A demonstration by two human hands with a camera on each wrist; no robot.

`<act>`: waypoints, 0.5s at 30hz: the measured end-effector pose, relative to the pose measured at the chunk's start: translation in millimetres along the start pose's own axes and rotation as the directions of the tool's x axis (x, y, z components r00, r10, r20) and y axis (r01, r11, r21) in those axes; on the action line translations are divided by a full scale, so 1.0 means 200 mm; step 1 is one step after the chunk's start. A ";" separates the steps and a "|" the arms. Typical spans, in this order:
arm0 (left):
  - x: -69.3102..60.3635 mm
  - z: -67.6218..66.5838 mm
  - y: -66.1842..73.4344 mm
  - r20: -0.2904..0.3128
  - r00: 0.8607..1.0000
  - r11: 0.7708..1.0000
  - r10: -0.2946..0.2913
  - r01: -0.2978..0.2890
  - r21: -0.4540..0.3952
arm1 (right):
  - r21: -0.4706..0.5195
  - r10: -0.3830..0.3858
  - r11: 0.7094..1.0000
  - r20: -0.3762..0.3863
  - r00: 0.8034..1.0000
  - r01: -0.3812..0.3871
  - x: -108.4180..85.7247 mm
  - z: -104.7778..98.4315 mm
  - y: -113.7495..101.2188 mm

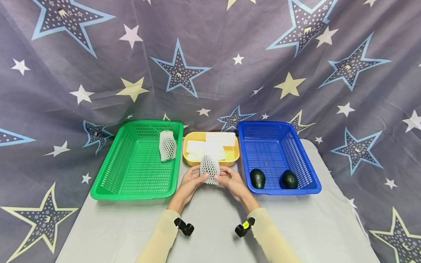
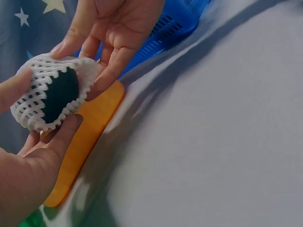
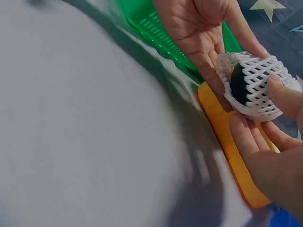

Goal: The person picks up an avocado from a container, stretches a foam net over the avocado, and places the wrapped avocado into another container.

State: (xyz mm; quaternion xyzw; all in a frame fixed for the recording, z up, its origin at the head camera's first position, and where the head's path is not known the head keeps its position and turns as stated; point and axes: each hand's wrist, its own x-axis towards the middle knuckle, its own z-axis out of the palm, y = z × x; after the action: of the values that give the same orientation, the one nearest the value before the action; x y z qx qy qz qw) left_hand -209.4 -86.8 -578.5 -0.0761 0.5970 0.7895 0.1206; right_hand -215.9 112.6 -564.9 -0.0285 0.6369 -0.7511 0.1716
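Between both hands is an avocado inside a white foam net sleeve, held in front of the yellow basket. Its dark end shows through the sleeve's open mouth in both wrist views. My left hand pinches the sleeve from the left, thumb on the near side and fingers behind. From the other side my right hand grips it the same way, its thumb lying on the netting. Flat white foam nets lie in the yellow basket.
At the left stands a green basket with one foam-netted item in it. To the right, a blue basket holds two bare dark avocados. A grey-white cloth covers the table, and a star-printed curtain hangs behind.
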 end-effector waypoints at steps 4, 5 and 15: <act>0.00 0.00 0.01 0.003 1.000 0.999 0.001 -0.001 0.032 | 0.014 -0.037 0.999 -0.064 0.997 0.038 -0.01 0.02 -0.03; 0.00 0.00 0.02 0.003 1.000 0.999 0.002 -0.002 0.046 | 0.014 -0.051 0.999 -0.075 0.996 0.053 -0.02 0.03 -0.04; -0.02 0.01 0.05 0.011 1.000 0.999 0.006 -0.006 0.054 | -0.010 -0.119 0.993 -0.139 0.983 0.119 -0.02 0.05 -0.08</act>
State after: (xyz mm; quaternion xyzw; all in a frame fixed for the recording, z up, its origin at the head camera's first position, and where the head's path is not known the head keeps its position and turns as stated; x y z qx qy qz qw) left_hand -208.9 -88.0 -568.8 -0.0666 0.6177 0.7738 0.1235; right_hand -213.2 107.4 -547.1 -0.0141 0.6453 -0.7594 0.0816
